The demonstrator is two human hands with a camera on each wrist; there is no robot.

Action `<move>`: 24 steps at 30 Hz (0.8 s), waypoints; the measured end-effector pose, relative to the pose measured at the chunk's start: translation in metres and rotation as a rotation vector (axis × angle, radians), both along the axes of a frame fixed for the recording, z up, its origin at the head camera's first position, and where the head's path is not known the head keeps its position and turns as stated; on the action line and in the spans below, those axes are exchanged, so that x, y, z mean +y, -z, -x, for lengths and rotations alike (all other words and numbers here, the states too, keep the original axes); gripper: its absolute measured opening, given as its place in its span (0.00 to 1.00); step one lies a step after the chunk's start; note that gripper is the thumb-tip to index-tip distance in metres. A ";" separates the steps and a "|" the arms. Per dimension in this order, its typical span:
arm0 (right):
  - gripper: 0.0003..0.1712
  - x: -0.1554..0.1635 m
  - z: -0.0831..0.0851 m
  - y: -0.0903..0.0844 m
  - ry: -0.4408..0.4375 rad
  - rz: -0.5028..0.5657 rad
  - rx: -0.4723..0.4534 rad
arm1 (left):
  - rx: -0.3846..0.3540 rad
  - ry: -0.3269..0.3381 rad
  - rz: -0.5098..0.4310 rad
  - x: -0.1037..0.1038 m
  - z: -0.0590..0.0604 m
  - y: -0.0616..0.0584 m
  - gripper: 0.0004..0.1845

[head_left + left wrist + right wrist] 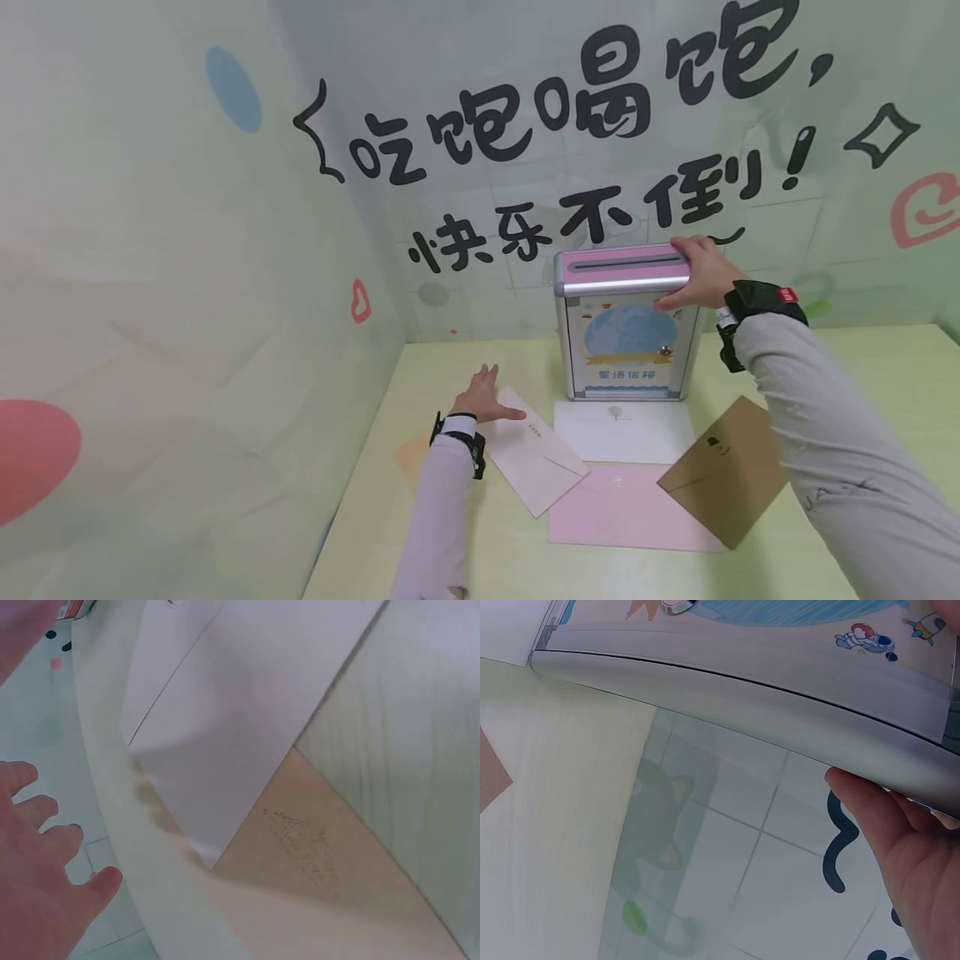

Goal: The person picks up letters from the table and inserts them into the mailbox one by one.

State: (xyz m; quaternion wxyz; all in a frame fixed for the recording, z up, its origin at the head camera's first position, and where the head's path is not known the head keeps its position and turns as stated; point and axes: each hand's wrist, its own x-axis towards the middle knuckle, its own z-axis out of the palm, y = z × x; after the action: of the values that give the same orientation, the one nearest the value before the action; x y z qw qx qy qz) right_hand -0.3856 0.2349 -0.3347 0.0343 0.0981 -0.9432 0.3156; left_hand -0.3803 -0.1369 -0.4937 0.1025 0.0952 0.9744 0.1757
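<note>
At the back of the table stands a suggestion box (630, 342) with silver edges, a pink slotted top and a small lock on its front. My right hand (705, 271) grips its upper right corner, thumb on the front face and fingers over the top. In the right wrist view, the hand (907, 840) lies against the box's silver edge (742, 712). My left hand (487, 398), fingers spread and holding nothing, is over the upper left end of a pale envelope (534, 462). A tan envelope (300, 847) lies partly under that pale one, mostly hidden in the head view by the left arm.
A white envelope (624, 433) lies before the box, and a pink envelope (630, 508) is nearer me. To the right is a brown envelope (723, 475), partly behind my right sleeve. Printed walls (480, 308) bound the table at the back and left.
</note>
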 end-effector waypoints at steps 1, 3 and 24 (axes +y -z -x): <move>0.63 0.000 0.000 0.000 0.002 -0.004 -0.003 | -0.001 0.004 0.004 0.000 -0.001 0.002 0.57; 0.62 0.000 0.002 0.001 0.005 -0.009 0.000 | -0.007 0.005 0.013 0.001 -0.003 0.006 0.57; 0.62 -0.003 -0.004 -0.002 0.006 -0.005 0.003 | -0.027 0.015 0.081 0.005 -0.009 0.045 0.60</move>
State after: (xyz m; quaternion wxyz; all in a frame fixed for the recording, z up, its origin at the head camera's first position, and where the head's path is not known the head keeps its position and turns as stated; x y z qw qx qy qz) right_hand -0.3821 0.2323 -0.3329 0.0364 0.0959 -0.9442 0.3131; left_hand -0.3714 -0.1318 -0.5383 0.1205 0.0960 0.9786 0.1366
